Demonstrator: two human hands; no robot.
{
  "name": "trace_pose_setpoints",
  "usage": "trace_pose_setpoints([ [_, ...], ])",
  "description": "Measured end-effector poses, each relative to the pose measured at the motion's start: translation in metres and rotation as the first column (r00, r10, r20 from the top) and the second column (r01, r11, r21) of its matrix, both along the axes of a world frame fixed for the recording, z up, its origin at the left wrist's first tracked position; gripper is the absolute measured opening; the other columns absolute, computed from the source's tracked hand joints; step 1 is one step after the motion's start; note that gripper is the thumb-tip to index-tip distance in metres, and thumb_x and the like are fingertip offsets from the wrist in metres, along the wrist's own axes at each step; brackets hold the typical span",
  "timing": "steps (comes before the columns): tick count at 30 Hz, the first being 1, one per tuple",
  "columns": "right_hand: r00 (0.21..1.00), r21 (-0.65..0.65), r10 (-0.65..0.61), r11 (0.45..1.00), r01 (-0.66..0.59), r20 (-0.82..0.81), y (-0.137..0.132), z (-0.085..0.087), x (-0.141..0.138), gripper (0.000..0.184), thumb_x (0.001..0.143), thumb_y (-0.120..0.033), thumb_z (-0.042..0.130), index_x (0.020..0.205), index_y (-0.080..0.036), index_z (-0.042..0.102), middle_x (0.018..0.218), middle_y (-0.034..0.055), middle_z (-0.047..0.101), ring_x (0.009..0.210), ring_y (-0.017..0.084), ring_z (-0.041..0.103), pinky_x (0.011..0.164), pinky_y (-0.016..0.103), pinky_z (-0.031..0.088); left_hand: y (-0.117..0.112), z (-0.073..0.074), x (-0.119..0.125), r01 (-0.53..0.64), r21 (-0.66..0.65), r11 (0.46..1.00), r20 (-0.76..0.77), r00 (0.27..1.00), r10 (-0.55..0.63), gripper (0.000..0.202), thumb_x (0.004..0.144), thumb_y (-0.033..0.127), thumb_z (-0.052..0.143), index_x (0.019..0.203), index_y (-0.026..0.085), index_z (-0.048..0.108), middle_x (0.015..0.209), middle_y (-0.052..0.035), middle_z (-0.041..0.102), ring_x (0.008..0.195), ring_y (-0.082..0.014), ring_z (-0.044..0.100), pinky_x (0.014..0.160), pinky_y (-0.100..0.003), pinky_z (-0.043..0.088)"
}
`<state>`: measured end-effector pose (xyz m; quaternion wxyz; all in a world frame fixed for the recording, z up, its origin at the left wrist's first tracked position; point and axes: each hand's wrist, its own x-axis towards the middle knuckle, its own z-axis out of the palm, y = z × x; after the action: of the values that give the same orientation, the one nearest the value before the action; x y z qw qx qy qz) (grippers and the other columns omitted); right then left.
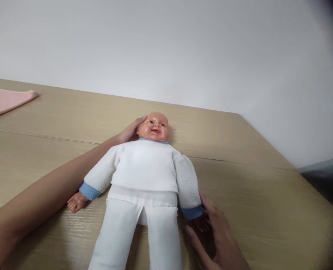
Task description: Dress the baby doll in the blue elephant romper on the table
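A baby doll (145, 165) lies on its back with its bald plastic head away from me. It wears a white fleece top with blue cuffs and collar, over a white cloth body and legs. My left hand (131, 129) cups the side of the doll's head, thumb against it and the other fingers hidden behind. Beside the doll's sleeve on the right is my right hand (218, 228), its fingertips touching the sleeve near the blue cuff (192, 212). Thumb and fingers there are spread, with the doll's small hand (202, 224) partly hidden between them.
A wooden table (253, 195) with a seam across it carries the doll. Folded pink cloth (7, 100) lies at the far left. Behind the table rises a plain pale wall (166, 48), and something dark (326, 180) is beyond the right edge.
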<state>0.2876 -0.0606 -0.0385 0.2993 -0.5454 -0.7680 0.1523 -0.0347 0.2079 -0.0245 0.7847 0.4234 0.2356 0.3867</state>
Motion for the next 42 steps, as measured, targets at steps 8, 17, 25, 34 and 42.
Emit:
trace_pose_setpoints([
  [8,1.0,0.066,0.008,0.998,-0.007,-0.007,0.003,-0.002,0.001,0.082,0.107,-0.044,0.067,0.181,-0.044,0.032,0.152,0.0086,0.073,0.129,0.045,0.079,0.102,0.063,0.073,-0.001,0.001,0.001,-0.011,0.01,1.0,0.003,1.0,0.011,0.068,0.107,0.073,0.064,0.137,0.014,0.081,0.149,-0.0178,0.078,0.151,-0.0417,0.066,0.134,-0.055,0.051],
  [17,0.999,0.085,0.005,0.996,-0.008,0.035,0.002,-0.004,-0.001,0.076,0.11,-0.041,0.061,0.18,-0.038,0.033,0.152,0.0126,0.072,0.13,0.044,0.079,0.1,0.066,0.074,-0.002,0.004,0.002,-0.051,0.016,0.999,-0.03,0.998,0.052,0.066,0.105,0.074,0.066,0.133,0.017,0.083,0.145,-0.0157,0.081,0.15,-0.0415,0.067,0.133,-0.053,0.052],
  [25,0.996,0.08,0.015,0.997,-0.022,0.092,0.001,0.002,0.001,0.073,0.112,-0.04,0.059,0.18,-0.035,0.031,0.149,0.0154,0.073,0.127,0.041,0.08,0.1,0.06,0.075,-0.004,0.005,0.002,-0.037,0.025,0.999,-0.024,0.999,0.037,0.066,0.105,0.073,0.066,0.133,0.017,0.084,0.147,-0.016,0.08,0.151,-0.0421,0.066,0.132,-0.054,0.052],
  [34,0.995,0.083,0.006,0.996,-0.014,0.096,0.001,-0.001,0.001,0.073,0.112,-0.039,0.058,0.18,-0.034,0.031,0.154,0.0154,0.07,0.134,0.04,0.077,0.101,0.058,0.075,-0.003,0.004,0.004,-0.062,0.051,0.997,-0.044,0.997,0.064,0.068,0.105,0.075,0.065,0.134,0.016,0.083,0.143,-0.0174,0.082,0.149,-0.0428,0.068,0.134,-0.057,0.05],
  [42,0.995,0.072,0.002,0.997,-0.009,0.102,0.003,0.006,-0.001,0.074,0.111,-0.039,0.059,0.18,-0.036,0.031,0.153,0.0129,0.072,0.133,0.038,0.077,0.103,0.058,0.074,-0.005,0.005,0.004,-0.062,0.025,0.998,-0.046,0.997,0.063,0.065,0.103,0.075,0.067,0.13,0.019,0.085,0.148,-0.0149,0.08,0.153,-0.0428,0.064,0.134,-0.055,0.051],
])
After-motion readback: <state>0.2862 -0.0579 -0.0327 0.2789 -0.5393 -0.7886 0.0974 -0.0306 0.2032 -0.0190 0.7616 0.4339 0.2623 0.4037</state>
